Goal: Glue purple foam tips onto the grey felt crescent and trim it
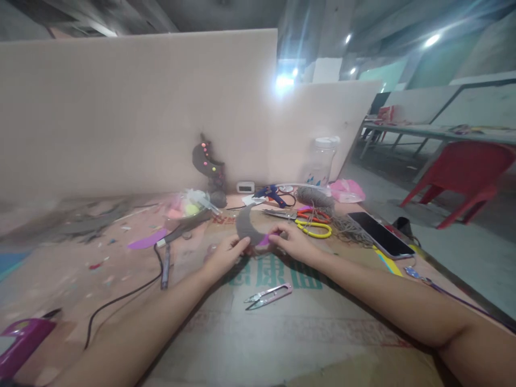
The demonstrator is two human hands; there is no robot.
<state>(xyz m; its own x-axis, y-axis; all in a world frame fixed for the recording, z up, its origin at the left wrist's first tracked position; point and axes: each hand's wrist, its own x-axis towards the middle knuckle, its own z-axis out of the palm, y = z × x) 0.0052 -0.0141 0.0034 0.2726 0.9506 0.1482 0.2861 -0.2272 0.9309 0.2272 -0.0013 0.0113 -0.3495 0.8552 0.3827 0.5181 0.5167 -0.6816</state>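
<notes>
Over the printed cardboard (226, 336) on the table (124, 258), straight ahead of the person, a grey crescent (245, 221) lies between the left hand (230, 252) and the right hand (294, 244). Its long axis curves from an upper horn, pointing away from the person, round to a lower end that swings rightward to the right fingers; the hollow of the curve opens to the right. The left hand's thumb and fingers grasp the outer edge near the bottom of the bend, so most of the crescent stands beyond those fingertips. The right fingers pinch a purple piece (264, 239) at the lower end, the part nearest that hand. Both hands touch the work, neither clearly nearer; the upper horn is free of both. Scissors (299, 219) lie just beyond the right hand, while small thread snips (271, 291) rest on the cardboard nearer the person, apart from either hand.
</notes>
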